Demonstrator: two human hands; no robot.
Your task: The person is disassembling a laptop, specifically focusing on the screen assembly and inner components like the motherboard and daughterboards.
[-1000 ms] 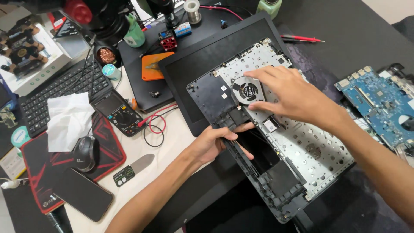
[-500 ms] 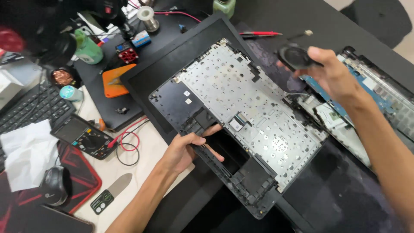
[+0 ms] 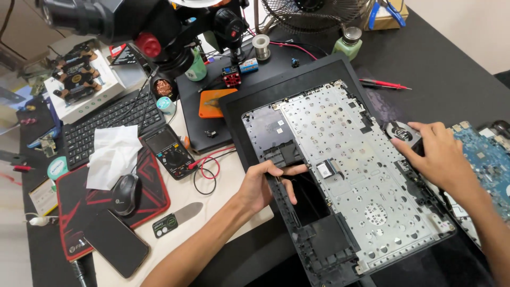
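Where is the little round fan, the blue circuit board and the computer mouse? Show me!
Round fan [image 3: 399, 131], head view: on its dark round housing, just beside the right hand's fingertips.
Blue circuit board [image 3: 486, 159], head view: on its bare blue surface, right of the hand.
Computer mouse [image 3: 125, 194], head view: on the middle of its black back.

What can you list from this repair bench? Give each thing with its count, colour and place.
laptop base: one, black with silver plate, centre
cooling fan: one, dark, right of base
circuit board: one, blue, far right
multimeter: one, black, left of base
keyboard: one, black, left
mouse: one, black, on red-black pad
phone: one, black, lower left
tissue: one, white, left
left hand: on base edge
right hand: on fan
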